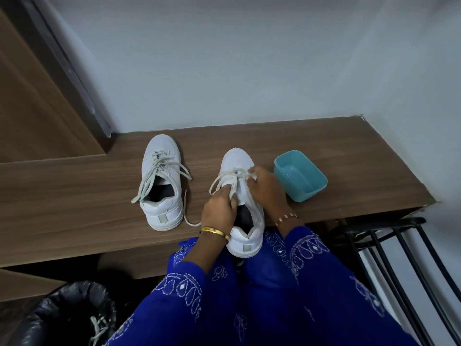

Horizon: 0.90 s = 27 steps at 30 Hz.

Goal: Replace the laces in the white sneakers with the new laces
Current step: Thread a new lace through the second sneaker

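So both white sneakers are sitting on the wooden tabletop (pixel 74 196), toes pointing away toward the wall. The left sneaker (pixel 161 181) is laced but untied, ends flopped out to both sides, and nobody's touching it. All the action is on the right sneaker (pixel 243 203), heel right at the near edge of the tabletop. The left hand (pixel 219 208) is pinching the lace (pixel 225 176) near the top of the tongue, fingers curled in, and the right hand (pixel 265 186) has its fingers closed around the lace on the other side of the eyelets. Can't tell if these are the old laces or the new ones, honestly, both look off-white. There's a lace lying in the black-lined bin (pixel 74 313) down at the lower left, so my guess is at least one old lace is already out and this is threading or snugging. An empty teal tub (pixel 300 176) sits just beside the shoe. Next move probably needs working the lace evenly through the eyelets, one crossing at a time.
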Each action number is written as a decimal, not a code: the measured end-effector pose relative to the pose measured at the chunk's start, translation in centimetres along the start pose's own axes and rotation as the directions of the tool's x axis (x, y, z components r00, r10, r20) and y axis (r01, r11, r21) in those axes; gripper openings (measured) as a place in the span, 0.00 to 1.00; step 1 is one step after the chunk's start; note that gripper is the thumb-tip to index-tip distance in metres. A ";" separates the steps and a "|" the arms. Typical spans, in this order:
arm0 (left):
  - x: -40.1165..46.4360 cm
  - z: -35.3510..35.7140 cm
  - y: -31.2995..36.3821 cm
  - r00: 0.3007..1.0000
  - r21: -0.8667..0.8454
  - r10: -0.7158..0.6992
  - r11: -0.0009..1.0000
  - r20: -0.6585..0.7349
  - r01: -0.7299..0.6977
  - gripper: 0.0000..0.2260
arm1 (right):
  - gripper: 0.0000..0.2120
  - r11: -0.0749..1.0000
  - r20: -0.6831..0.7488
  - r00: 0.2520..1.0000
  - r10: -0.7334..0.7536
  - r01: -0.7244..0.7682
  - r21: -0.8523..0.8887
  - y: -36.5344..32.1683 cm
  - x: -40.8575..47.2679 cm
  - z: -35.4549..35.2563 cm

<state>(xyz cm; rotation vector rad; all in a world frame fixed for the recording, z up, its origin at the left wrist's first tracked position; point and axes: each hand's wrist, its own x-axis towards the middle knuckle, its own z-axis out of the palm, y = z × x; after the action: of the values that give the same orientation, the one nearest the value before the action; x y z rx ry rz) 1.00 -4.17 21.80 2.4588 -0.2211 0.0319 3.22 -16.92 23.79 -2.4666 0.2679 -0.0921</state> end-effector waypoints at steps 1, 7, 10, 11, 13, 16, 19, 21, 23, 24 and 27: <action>0.0 0.1 0.0 1.000 0.000 -0.005 1.000 0.000 0.005 0.14 | 0.10 1.000 -0.002 1.000 -0.009 0.009 -0.014 0.0 0.0 0.2; 0.2 0.4 0.2 1.000 0.030 -0.025 0.999 -0.004 0.025 0.15 | 0.10 0.963 -0.370 0.911 0.182 -0.089 0.256 1.3 -0.5 -2.8; 0.1 0.4 0.2 0.999 0.014 -0.027 1.000 -0.019 0.027 0.15 | 0.10 0.875 -0.563 0.741 0.366 -0.067 0.479 2.3 -1.0 -4.8; 0.1 0.4 0.2 0.999 0.010 -0.028 1.000 -0.022 0.028 0.15 | 0.10 0.873 -0.578 0.733 0.359 -0.044 0.486 2.2 -1.2 -4.9; 0.1 0.4 0.2 0.999 0.007 -0.029 1.000 -0.020 0.029 0.15 | 0.12 0.911 -0.578 0.767 0.279 -0.020 0.412 2.0 -1.2 -4.2; 0.0 0.3 0.2 0.999 -0.007 -0.029 1.000 -0.020 0.029 0.15 | 0.18 0.977 -0.402 0.909 0.106 -0.019 0.214 1.6 -0.6 -2.1; 0.0 0.2 0.2 0.999 0.007 -0.039 0.999 -0.008 0.039 0.15 | 0.18 0.987 -0.025 0.997 0.069 -0.064 0.149 1.3 0.4 -0.2; 0.1 0.2 0.2 0.999 0.007 -0.041 0.999 -0.003 0.041 0.16 | 0.11 0.993 0.053 0.997 0.065 -0.069 0.093 1.4 0.9 0.6; 0.1 0.2 0.2 0.999 0.004 -0.042 0.999 0.000 0.042 0.16 | 0.07 0.997 -0.015 0.999 0.048 -0.047 0.066 1.7 0.9 0.7; 0.1 0.2 0.2 0.999 0.005 -0.043 0.999 0.001 0.043 0.16 | 0.08 0.996 -0.086 0.995 0.043 -0.036 0.084 1.8 0.7 0.4; 0.0 0.2 0.3 0.999 -0.001 -0.048 0.999 -0.011 0.048 0.16 | 0.10 0.941 -0.378 0.898 0.225 -0.099 0.324 2.2 -0.1 -1.7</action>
<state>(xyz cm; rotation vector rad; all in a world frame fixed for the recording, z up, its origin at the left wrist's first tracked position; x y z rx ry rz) 0.95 -4.54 21.80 2.4621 -0.1567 0.0245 2.56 -19.62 23.79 -2.0930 0.5977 -0.5445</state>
